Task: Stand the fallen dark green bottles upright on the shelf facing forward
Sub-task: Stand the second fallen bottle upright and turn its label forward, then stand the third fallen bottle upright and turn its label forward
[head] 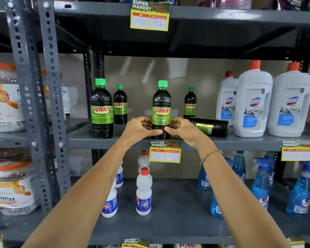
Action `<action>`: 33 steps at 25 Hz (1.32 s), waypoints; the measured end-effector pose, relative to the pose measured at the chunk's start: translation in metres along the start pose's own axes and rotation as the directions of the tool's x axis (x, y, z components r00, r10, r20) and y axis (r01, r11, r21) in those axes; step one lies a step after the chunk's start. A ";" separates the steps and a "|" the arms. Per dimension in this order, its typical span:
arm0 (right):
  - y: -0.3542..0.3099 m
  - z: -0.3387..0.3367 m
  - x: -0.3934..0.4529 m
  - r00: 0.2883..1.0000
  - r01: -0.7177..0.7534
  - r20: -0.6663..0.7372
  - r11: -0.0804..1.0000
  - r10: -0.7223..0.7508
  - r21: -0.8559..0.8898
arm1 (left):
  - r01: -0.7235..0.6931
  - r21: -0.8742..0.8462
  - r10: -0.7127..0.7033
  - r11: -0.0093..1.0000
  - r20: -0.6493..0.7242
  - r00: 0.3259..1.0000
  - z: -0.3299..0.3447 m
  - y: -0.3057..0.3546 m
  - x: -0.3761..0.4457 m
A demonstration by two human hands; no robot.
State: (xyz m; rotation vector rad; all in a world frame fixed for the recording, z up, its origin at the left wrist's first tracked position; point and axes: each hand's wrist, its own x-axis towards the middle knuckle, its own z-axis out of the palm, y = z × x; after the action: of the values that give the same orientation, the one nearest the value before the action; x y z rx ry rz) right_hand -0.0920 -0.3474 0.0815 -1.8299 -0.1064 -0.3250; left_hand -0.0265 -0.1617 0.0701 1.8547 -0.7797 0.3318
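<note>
1. On the middle shelf [258,140], near its front edge, the centre bottle [161,108] stands upright with its SUNNY label square to the aisle, seemingly for a final straightening.
2. Left hand [141,128] and right hand [183,130] cup its base from either side, fingers curled partly closed, thumbs nearly meeting in front; both touch it, steadying rather than lifting, I judge.
3. Three more green-capped bottles stand upright: the left bottle [101,110] in front, two behind.
4. Just right of the right hand, the fallen bottle [210,126] lies on its side, its base toward the white Domex jugs [253,104]; it is not yet stood up.
</note>
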 end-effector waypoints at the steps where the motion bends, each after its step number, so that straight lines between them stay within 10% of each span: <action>1: 0.000 0.000 0.000 1.000 0.005 0.003 1.000 -0.005 0.000 | -0.005 -0.007 0.005 1.000 -0.004 1.000 0.000 -0.001 -0.001; 19: 0.006 0.000 0.000 1.000 0.031 0.006 0.999 -0.031 -0.015 | -0.055 0.055 0.057 0.997 -0.036 0.998 0.002 0.001 -0.009; 24: 0.011 -0.004 -0.021 0.989 0.028 -0.142 0.998 -0.036 -0.059 | -0.193 0.279 0.309 0.941 -0.471 0.826 0.031 -0.007 -0.037; 29: 0.005 -0.031 -0.030 0.858 0.120 -0.461 0.960 -0.228 -0.253 | -0.521 0.477 0.679 0.708 -0.256 0.688 0.101 0.016 -0.044; 33: -0.020 -0.082 -0.022 0.801 0.059 -0.423 0.759 -0.424 -0.649 | -0.387 0.714 0.646 0.583 -0.120 0.754 0.148 0.020 -0.026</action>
State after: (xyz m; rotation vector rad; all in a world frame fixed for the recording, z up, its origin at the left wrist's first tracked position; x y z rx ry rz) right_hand -0.1316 -0.4183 0.1146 -2.2821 0.1821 -1.1973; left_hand -0.0776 -0.2905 0.0089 2.0414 -1.0230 1.4875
